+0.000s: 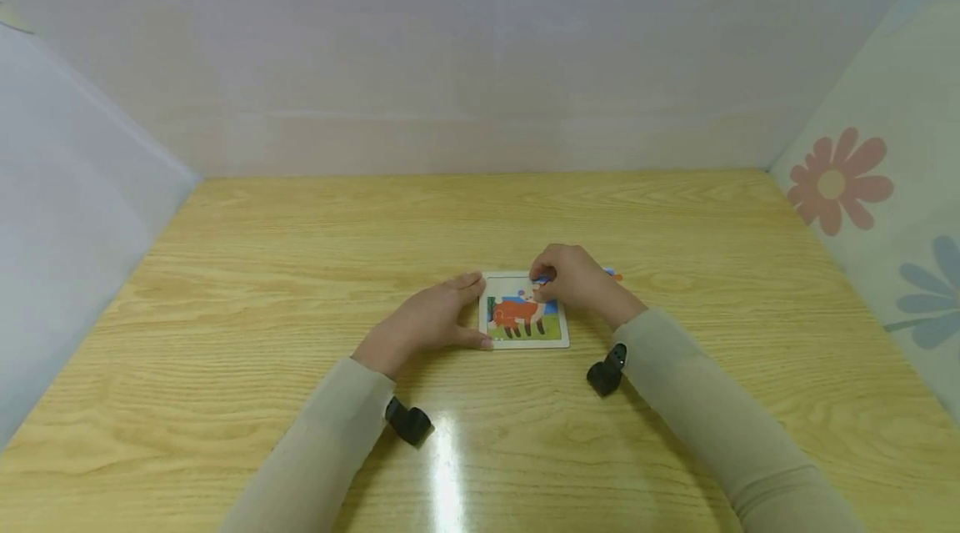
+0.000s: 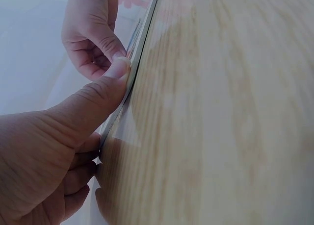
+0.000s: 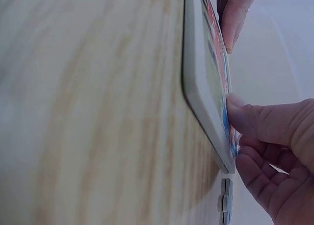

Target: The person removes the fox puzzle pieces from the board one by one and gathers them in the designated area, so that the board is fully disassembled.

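A small jigsaw puzzle board (image 1: 564,343) with a white frame lies on the table, its picture showing a red-brown animal on green grass. My left hand (image 1: 438,314) holds the board by its left side, thumb at the near corner and fingers at the far one. In the left wrist view that thumb (image 2: 120,68) presses on the frame's edge. Over the upper right of the picture, my right hand (image 1: 576,279) pinches a small blue puzzle piece (image 1: 540,279), mostly covered by the fingers. From the right wrist, its thumb (image 3: 245,118) is seen against the picture's surface.
Beyond the right hand lie a few loose puzzle pieces (image 1: 615,274), partly hidden by the wrist; they appear stacked (image 3: 225,200) from the right wrist. The wooden table (image 1: 300,249) meets pale walls at the back and sides. Flowers (image 1: 832,183) decorate the right wall.
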A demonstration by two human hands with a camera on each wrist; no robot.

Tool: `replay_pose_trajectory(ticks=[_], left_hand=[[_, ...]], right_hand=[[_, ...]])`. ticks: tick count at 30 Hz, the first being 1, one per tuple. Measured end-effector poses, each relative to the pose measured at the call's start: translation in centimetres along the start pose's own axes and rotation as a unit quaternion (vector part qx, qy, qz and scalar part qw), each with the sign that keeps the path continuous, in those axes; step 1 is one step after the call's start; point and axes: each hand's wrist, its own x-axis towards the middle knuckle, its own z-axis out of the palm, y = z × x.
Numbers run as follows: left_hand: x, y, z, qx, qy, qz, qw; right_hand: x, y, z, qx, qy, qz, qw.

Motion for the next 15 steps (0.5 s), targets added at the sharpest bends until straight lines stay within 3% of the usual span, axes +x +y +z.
replay_pose_trajectory(ticks=[15], left_hand=[[-0.22,0.03,0.0,0.001,0.012,0.01,0.9999]], right_hand=[[-0.08,-0.15,0.05,0.008,0.003,-0.003,1.0]])
